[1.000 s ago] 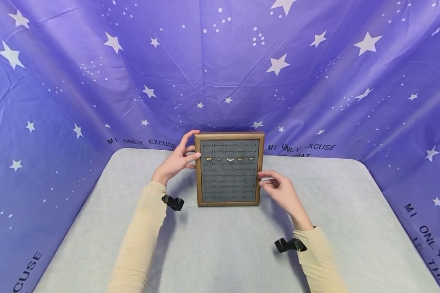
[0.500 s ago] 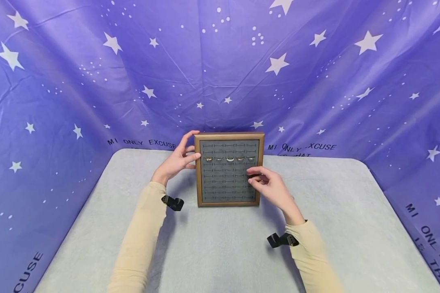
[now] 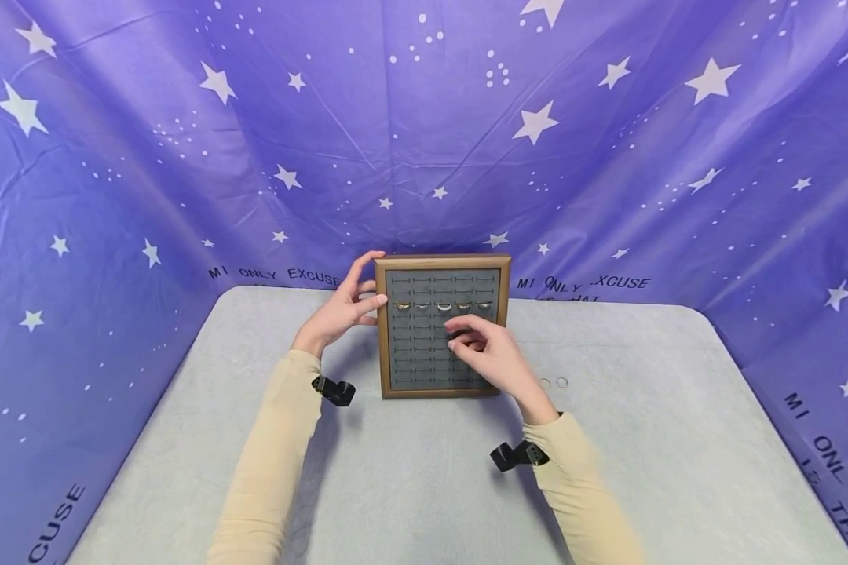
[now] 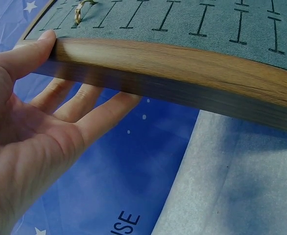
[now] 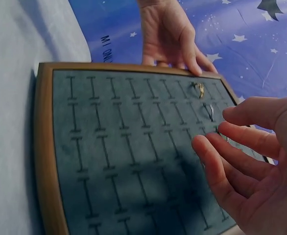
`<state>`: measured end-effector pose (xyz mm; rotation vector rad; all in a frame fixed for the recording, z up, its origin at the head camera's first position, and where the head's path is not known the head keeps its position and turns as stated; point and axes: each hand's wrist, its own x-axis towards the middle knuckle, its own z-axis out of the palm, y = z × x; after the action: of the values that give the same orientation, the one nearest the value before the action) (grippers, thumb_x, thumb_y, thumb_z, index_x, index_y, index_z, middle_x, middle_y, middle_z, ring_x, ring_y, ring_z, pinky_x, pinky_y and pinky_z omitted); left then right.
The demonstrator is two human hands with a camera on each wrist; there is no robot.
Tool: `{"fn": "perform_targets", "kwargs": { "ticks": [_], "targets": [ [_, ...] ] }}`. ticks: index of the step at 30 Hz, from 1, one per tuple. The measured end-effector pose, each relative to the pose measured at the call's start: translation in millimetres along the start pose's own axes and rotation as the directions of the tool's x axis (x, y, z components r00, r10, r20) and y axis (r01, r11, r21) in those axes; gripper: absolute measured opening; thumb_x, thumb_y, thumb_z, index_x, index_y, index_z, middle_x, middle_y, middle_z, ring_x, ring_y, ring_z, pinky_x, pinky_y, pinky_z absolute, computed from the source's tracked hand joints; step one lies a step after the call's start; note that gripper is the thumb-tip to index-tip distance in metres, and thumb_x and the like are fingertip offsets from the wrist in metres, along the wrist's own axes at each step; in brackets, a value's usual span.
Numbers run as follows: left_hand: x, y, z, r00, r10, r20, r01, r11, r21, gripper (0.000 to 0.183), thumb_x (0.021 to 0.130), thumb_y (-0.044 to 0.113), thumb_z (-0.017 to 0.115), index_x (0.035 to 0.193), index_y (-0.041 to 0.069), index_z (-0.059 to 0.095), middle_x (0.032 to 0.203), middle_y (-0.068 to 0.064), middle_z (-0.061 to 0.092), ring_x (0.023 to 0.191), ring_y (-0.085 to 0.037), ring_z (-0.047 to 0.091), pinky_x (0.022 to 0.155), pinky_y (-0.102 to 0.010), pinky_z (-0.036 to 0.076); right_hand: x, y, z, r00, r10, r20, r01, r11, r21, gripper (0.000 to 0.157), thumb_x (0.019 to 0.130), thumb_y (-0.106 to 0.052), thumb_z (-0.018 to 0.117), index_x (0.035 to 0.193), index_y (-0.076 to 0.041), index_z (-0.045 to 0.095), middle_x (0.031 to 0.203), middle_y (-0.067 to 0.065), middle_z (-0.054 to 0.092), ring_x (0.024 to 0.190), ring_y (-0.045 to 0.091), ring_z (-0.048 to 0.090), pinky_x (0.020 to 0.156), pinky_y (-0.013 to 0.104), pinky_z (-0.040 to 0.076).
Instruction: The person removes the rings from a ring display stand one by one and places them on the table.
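Note:
A ring display board [image 3: 441, 262] with a brown wooden frame and grey slotted padding stands upright on the table. My left hand [image 3: 335, 312] grips its left side, the thumb on the front of the frame and the other fingers around the back, as the left wrist view shows. Several rings [image 3: 444, 307] sit in one row of slots near the top, a gold one [image 5: 200, 90] at the row's left end. Just below that row, my right hand [image 3: 487, 349] hovers before the padding. Its fingers [image 5: 251, 112] are bent loosely apart, with nothing visible between them.
Two loose rings [image 3: 562, 382] lie on the light grey table [image 3: 424, 486], to the right of the board and beside my right wrist. A purple star-patterned cloth [image 3: 396, 141] hangs behind the table and at both sides.
My right hand has moved left from the board's right edge to the middle of the padding, and the two loose rings have come into view behind it. The left hand and board stay put.

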<state>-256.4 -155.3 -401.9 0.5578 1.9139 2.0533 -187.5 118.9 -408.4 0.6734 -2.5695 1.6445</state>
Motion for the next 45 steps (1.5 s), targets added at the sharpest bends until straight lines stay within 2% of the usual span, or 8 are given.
{"fn": "perform_targets", "kwargs": {
  "ticks": [3,13,27,36,42,45],
  "targets": [
    [0.0,-0.3,-0.2,1.000,0.002,-0.002,-0.002,1.000,-0.004,0.073,0.097,-0.004,0.050,0.153,0.026,0.015,0.125,-0.027,0.051,0.092,-0.030,0.065,0.080,-0.054,0.054,5,-6,3.0,1.000,-0.016,-0.003,0.016,1.000,0.001,0.027,0.089,0.003,0.064,0.116,0.008,0.062,0.111,0.023,0.064,0.091,0.033,0.064,0.076,0.043,0.054],
    [0.1,-1.4,-0.2,1.000,0.001,-0.003,-0.001,1.000,0.000,0.072,0.098,-0.004,0.050,0.153,0.027,0.015,0.126,-0.027,0.050,0.092,-0.030,0.064,0.080,-0.055,0.053,17,-18,2.1,0.991,-0.129,-0.035,0.127,0.990,-0.058,0.021,0.088,-0.003,0.067,0.109,-0.001,0.068,0.103,0.011,0.067,0.084,0.018,0.062,0.069,0.032,0.052],
    [0.8,-1.4,0.5,1.000,-0.007,-0.009,0.007,1.000,0.002,0.072,0.098,-0.004,0.049,0.152,0.029,0.016,0.125,-0.027,0.051,0.093,-0.032,0.064,0.080,-0.054,0.053,36,-25,2.7,0.982,-0.190,-0.003,0.185,0.963,-0.197,0.021,0.087,-0.006,0.069,0.108,-0.004,0.069,0.101,0.009,0.064,0.091,0.022,0.059,0.071,0.037,0.051],
    [1.2,-3.4,-0.9,1.000,-0.009,-0.006,0.009,1.000,-0.001,0.071,0.098,-0.003,0.050,0.151,0.033,0.019,0.126,-0.026,0.051,0.094,-0.032,0.064,0.080,-0.054,0.053,50,-28,14.6,0.962,-0.270,0.028,0.267,0.926,-0.267,0.019,0.087,-0.008,0.070,0.106,-0.006,0.070,0.106,0.005,0.064,0.096,0.024,0.051,0.079,0.038,0.045],
    [1.5,-3.5,-1.4,1.000,-0.011,-0.009,0.011,1.000,-0.003,0.072,0.098,-0.004,0.050,0.152,0.032,0.018,0.128,-0.026,0.049,0.095,-0.032,0.063,0.080,-0.054,0.053,55,-23,30.3,0.965,-0.263,-0.021,0.244,0.921,-0.304,0.016,0.086,-0.008,0.071,0.103,-0.008,0.071,0.103,0.005,0.062,0.094,0.023,0.047,0.082,0.040,0.040],
    [1.3,-3.7,-1.8,1.000,-0.009,-0.010,0.009,1.000,0.001,0.072,0.098,-0.003,0.050,0.152,0.032,0.017,0.128,-0.026,0.049,0.097,-0.032,0.062,0.080,-0.054,0.053,56,-21,36.6,0.958,-0.281,-0.049,0.248,0.904,-0.348,0.017,0.085,-0.009,0.072,0.102,-0.008,0.072,0.101,0.005,0.060,0.092,0.024,0.046,0.081,0.041,0.039]
  ]
}}
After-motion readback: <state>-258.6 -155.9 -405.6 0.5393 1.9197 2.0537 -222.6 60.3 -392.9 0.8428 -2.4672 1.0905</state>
